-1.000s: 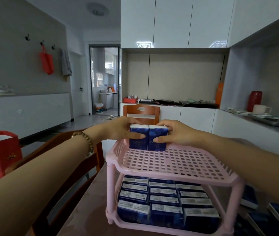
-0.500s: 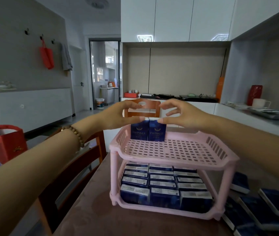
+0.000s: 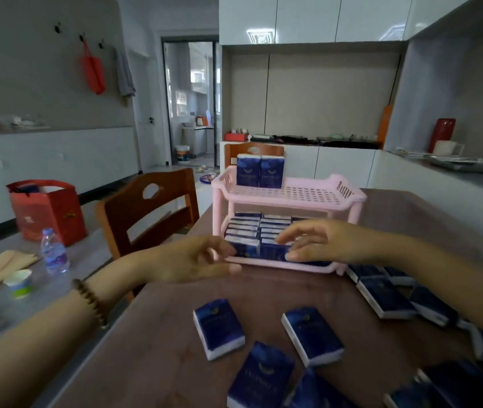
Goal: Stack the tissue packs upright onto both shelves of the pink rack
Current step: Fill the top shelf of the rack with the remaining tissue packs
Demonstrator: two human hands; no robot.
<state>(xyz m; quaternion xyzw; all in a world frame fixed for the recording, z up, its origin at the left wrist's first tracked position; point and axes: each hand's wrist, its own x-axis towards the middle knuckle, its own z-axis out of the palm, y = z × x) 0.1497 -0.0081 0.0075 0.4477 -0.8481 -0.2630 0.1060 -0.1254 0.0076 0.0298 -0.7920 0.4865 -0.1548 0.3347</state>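
Head view, and here's the brown table (image 3: 157, 348) filling the foreground, w/ a wooden chair (image 3: 148, 207) tucked at its left edge. Centre of the action: the pink rack (image 3: 288, 198), standing toward the far end of the table, two shelves. Bottom shelf is packed: rows of tissue packs (image 3: 249, 228) upright, side by side. Top shelf has just two upright packs (image 3: 260, 172), touching each other, at the back-left corner; rest of that shelf is bare grid.

Red box (image 3: 47, 210) sits on the grey surface at far left.

Now the hands. Left hand (image 3: 193, 260) hovers just in front of the rack's bottom-left corner, fingers loose and spread, grasping nothing. Right hand (image 3: 313, 242) is in front of the bottom shelf, fingers stretched leftward, relaxed, also empty; can't tell if fingertips touch the front row, some blur there.

Loose packs lie flat on the table: three nearest (image 3: 219, 328) (image 3: 312, 335) (image 3: 260, 375) in front, plus a pile at right (image 3: 387, 298) beside the rack's foot, running toward the near-right corner.

Smaller stuff at left: water bottle (image 3: 54, 251) upright, paper cup (image 3: 19, 282) just in front of it, bead bracelet (image 3: 90, 301) on the left wrist.
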